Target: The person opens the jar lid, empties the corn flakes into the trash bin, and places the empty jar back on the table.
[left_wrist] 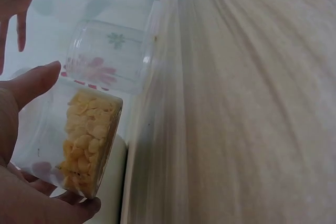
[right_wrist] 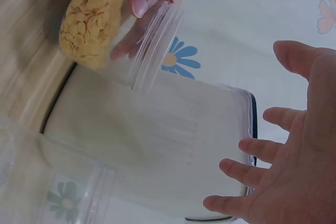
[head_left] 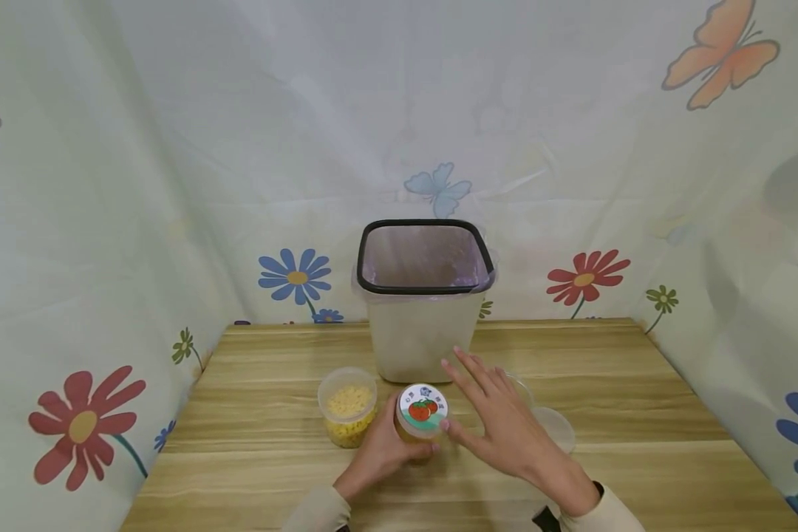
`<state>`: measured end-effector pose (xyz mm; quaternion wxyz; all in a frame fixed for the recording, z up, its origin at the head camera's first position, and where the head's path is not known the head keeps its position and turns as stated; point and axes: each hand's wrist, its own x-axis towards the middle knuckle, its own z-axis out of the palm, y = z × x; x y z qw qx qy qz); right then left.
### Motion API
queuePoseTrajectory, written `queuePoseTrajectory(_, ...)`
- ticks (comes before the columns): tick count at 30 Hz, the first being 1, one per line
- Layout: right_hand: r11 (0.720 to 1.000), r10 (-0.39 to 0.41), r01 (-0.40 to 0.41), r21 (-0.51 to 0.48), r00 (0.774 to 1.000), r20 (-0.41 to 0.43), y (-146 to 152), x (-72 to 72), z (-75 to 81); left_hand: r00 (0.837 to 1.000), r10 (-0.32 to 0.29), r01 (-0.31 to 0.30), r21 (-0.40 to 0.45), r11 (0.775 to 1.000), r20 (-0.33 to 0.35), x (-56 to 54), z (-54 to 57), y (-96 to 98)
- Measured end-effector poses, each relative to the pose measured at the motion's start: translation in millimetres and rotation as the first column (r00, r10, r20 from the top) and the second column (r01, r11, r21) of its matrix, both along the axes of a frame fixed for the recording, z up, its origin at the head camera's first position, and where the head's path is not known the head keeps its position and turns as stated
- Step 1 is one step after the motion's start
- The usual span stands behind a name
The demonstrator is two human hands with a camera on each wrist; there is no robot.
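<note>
My left hand (head_left: 384, 443) grips a clear plastic jar (left_wrist: 89, 140) by its side, thumb and fingers curled round it. Pale yellow flakes fill its lower part, seen in the right wrist view. A lid (head_left: 423, 406) with a tomato picture covers its top, and its base is close over the table. My right hand (head_left: 502, 425) hovers just right of the lid with fingers spread, holding nothing. Left of the gripped jar stands an uncovered clear tub (head_left: 348, 414) of yellow pieces. Behind my right hand is an empty clear jar (left_wrist: 107, 56), largely hidden in the head view.
A tall off-white bin (head_left: 422, 332) with a black rim stands behind the jars at the table's back edge. A translucent round lid (head_left: 557, 428) lies on the wooden table (head_left: 259, 384) right of my right hand. A flower-and-butterfly curtain (head_left: 239, 133) surrounds the table.
</note>
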<state>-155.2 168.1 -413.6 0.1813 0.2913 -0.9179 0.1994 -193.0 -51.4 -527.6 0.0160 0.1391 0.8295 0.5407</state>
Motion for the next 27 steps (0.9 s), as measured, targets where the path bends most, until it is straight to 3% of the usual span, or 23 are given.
queuePoseTrajectory(8,1.000,0.009,-0.009,-0.013,1.000,-0.010,-3,-2.2,7.3,1.000,-0.018,0.017,0.062,0.998,0.013,-2.5,5.1,-1.6)
queuePoseTrajectory(14,1.000,0.002,-0.003,-0.024,1.000,-0.014,-6,-4.3,11.8,1.000,0.000,-0.001,0.096,0.995,0.001,-1.2,13.3,-2.6)
queuePoseTrajectory(23,0.999,0.016,-0.017,-0.038,0.999,-0.041,-11,-8.4,13.4,0.994,0.029,-0.020,0.092,0.996,-0.103,1.2,29.9,-1.5)
queuePoseTrajectory(27,0.997,0.023,-0.025,-0.070,0.999,-0.029,-16,-9.5,13.1,0.975,0.058,-0.055,0.021,0.998,-0.214,7.3,39.0,3.8)
